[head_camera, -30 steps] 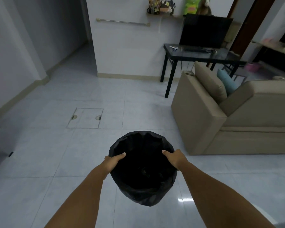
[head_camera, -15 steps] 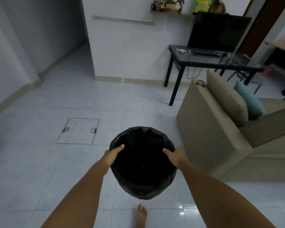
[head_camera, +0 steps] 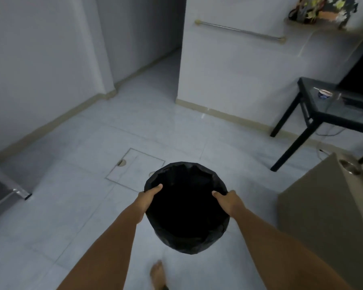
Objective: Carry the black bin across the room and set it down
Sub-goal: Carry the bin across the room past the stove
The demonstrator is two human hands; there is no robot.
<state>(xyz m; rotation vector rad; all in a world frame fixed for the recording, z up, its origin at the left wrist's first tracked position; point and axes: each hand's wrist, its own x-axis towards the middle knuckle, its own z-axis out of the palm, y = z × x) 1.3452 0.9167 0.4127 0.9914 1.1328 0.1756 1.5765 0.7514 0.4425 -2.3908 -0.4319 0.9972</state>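
Hands first: my left hand (head_camera: 148, 197) gripped the near-left rim of the black bin (head_camera: 186, 208), thumb hooked over the lip and fingers hidden down the outer wall. My right hand (head_camera: 226, 200) clamped the opposite rim the same way. I judged the paired grip was there to keep the mouth level and stop the liner slipping, since the black bag was folded over the rim under both thumbs.

Bin hung in the air in front of me, clear of the tiled floor (head_camera: 76, 185), its mouth facing up and its inside too dark to read. Just beyond the bin lay a square floor hatch (head_camera: 134, 168). Below the bin one bare foot (head_camera: 158, 275) showed on the floor, so I took this for mid-carry, with the setting down not yet done. Right of the bin stood the sofa arm (head_camera: 323, 206); further off on that side, the black worktop (head_camera: 327, 107) with a small bowl (head_camera: 324, 94).
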